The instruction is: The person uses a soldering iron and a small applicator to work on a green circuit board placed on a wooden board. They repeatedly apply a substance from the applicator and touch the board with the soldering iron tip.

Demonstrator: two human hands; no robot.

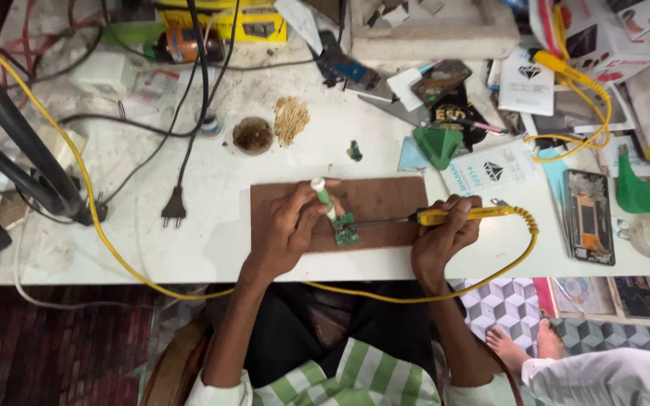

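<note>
Cluttered white workbench [212, 218] with a brown board [385, 199] at its near edge.
On the board lies a small green circuit board [347, 230]; the left hand [291, 225] grips a green-and-white pen-like tool [323, 197] over it, the right hand [445, 229] grasps a yellow soldering iron [453, 216] whose tip meets it.

A single head-worn camera looks almost straight down from close above the cluttered white worktable [212, 225], its far edge at the top of the frame, the wearer's lap near the bottom, and patterned floor tiles [502, 301] at the near right.
</note>
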